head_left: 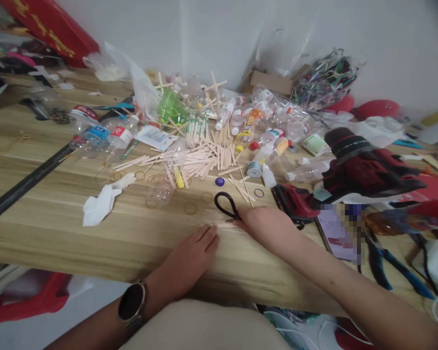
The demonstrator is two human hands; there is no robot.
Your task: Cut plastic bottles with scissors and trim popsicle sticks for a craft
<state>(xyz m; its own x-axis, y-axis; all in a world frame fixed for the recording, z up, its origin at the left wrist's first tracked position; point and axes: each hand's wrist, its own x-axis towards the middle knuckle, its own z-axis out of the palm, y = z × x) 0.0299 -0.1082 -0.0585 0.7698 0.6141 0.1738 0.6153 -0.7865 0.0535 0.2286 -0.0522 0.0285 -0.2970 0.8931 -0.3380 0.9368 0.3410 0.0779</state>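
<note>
My left hand (191,255), with a watch on its wrist, lies low on the table, its fingers together and their tips at the near end of a pale wooden craft stick (225,225). My right hand (264,226) is closed around what looks like a pair of scissors. One black loop handle (219,195) sticks out beyond the fingers; the blades are mostly hidden. The scissors are right at the stick, between both hands. Just beyond lie a purple bottle cap (219,182) and several loose craft sticks (243,188).
Behind is a pile of craft sticks (204,158) and plastic bottles (273,114). A red-black power drill (372,167) stands at right, near blue-handled pliers (387,267). Left are a crumpled tissue (101,204), rubber bands (190,208) and a long black bar (29,184).
</note>
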